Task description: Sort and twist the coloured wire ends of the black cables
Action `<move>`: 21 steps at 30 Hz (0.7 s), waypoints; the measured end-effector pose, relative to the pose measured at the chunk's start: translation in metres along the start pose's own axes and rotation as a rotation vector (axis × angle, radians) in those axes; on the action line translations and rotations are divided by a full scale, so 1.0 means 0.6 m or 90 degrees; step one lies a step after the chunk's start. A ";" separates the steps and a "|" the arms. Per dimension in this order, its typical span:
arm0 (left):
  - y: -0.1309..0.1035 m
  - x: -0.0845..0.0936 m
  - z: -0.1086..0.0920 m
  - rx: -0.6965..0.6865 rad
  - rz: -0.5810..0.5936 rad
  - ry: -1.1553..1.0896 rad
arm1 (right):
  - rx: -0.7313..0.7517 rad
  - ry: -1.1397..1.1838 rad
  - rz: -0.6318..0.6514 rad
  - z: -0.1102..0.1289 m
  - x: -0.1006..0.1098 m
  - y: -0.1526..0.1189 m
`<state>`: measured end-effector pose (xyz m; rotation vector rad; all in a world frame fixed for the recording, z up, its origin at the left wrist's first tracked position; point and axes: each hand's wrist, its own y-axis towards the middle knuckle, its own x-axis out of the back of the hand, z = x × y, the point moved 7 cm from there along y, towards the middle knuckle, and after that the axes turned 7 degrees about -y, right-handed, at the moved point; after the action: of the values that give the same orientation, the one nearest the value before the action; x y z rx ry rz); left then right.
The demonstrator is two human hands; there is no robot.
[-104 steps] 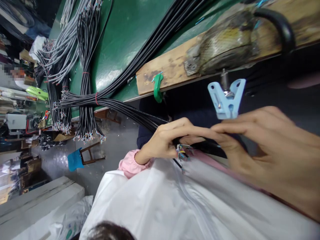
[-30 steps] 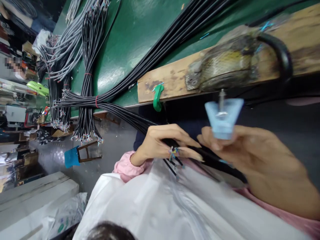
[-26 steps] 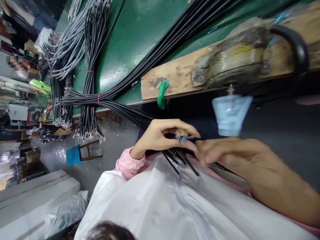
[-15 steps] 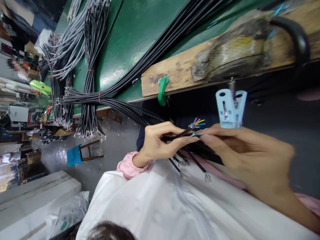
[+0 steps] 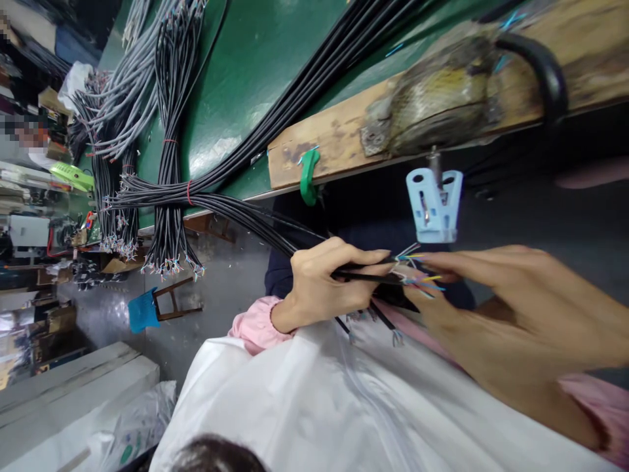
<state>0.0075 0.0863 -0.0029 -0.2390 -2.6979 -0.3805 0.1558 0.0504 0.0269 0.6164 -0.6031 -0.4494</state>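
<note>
We see a black cable in front of the person's body, above the lap and just off the edge of the green surface. Its long axis lies nearly level across our view, dipping slightly to the right, and its stripped end points toward the right hand. Coloured wires fan from that end, the yellow one reaching straight outward. The left hand grasps the cable behind the stripped end, fingers curled around it. The right hand has its fingertips among the wires (we cannot tell whether they pinch any of them). Below the left hand, we find loose cable ends slanting down and to the right over the white garment.

Behind the left hand, a black cable bundle slopes up and leftward to a red tie at the surface's edge. Just above the right hand, a pale blue clip hangs beneath the wooden board, its handles upward.
</note>
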 end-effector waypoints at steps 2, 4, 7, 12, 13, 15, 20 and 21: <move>-0.001 -0.007 -0.002 -0.016 -0.007 0.016 | 0.010 -0.027 -0.001 -0.002 -0.001 -0.003; -0.001 -0.011 -0.007 -0.042 -0.016 0.042 | 0.036 -0.051 -0.004 0.001 -0.001 -0.006; 0.001 -0.011 -0.017 -0.075 -0.022 0.088 | 0.078 -0.086 -0.001 0.006 0.001 -0.010; -0.002 -0.009 -0.029 -0.135 0.063 0.125 | 0.067 0.006 0.020 -0.017 0.014 -0.012; -0.004 -0.011 -0.027 -0.133 0.093 0.132 | 0.067 0.008 0.029 -0.023 0.016 -0.011; -0.009 -0.016 -0.026 -0.134 0.154 0.147 | 0.096 -0.003 0.037 -0.031 0.019 -0.009; -0.008 -0.018 -0.047 -0.232 0.192 0.137 | 0.112 -0.007 0.051 -0.035 0.023 -0.007; -0.006 -0.017 -0.051 -0.259 0.187 0.129 | 0.072 0.008 0.064 -0.038 0.023 -0.006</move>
<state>0.0273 0.0728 0.0191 -0.6648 -2.3195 -0.8117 0.1796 0.0491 0.0149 0.6934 -0.6470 -0.3185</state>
